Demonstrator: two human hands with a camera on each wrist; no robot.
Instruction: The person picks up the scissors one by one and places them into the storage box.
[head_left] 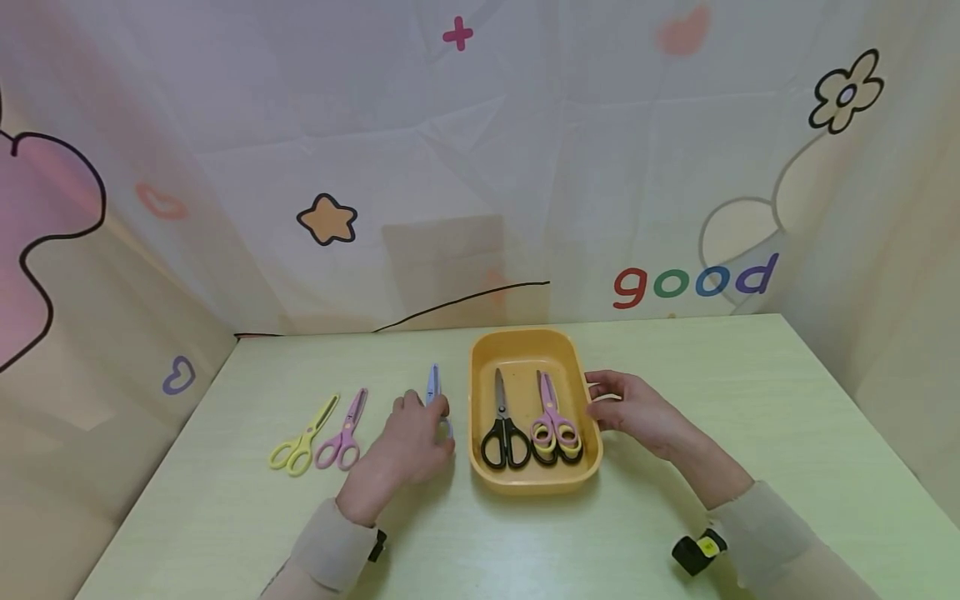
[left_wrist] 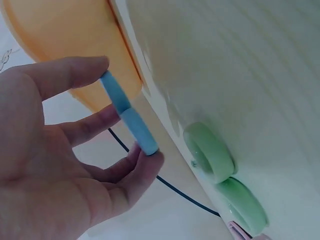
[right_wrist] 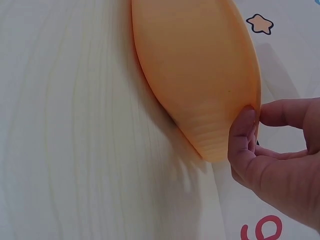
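My left hand (head_left: pixel 416 437) pinches a pair of light-blue scissors (head_left: pixel 433 382) by the handle, just left of the yellow tray. In the left wrist view, thumb and fingers hold the blue handle loops (left_wrist: pixel 131 117) edge-on, above the table. Green scissor handles (left_wrist: pixel 212 152) lie on the table nearby; the hand hides them in the head view. My right hand (head_left: pixel 633 410) grips the right rim of the yellow tray (head_left: pixel 536 483). Inside the tray lie black-handled scissors (head_left: pixel 495 446) and, to their right, a stack with pink scissors (head_left: pixel 551 408) on top of yellow and black handles.
Pink scissors (head_left: pixel 347 437) and yellow scissors (head_left: pixel 303 442) lie on the table (head_left: pixel 225 517) to the left of my left hand. A printed curtain (head_left: pixel 465 167) hangs along the back and both sides of the table.
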